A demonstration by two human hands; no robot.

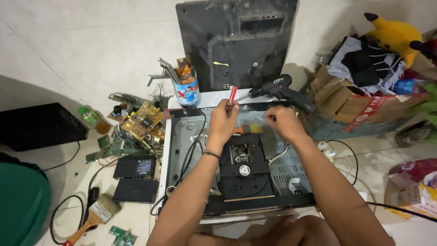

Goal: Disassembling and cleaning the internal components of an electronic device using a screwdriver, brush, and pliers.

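- Grey sheet metal forms the opened disc player chassis (182,136), which lies on the tiled floor (91,50) with its lid off; its black disc tray mechanism (245,175) sits near the middle.
- Left of the chassis edge, loose circuit boards (141,120), two black boxes (135,166) and a paintbrush (93,216) crowd the floor, so little free room shows there.
- At the far edge stand a black panel (236,41), a tin of parts (186,91) and a power drill (280,89).
- Right side: a cardboard box (355,98) of clothes, well apart from the hands.
- Left hand (223,120) is clenched around a red-handled screwdriver (232,95), held upright over the far part of the chassis.
- Right hand (282,123) hovers just beside it, fingers curled; I cannot tell whether it grips anything.
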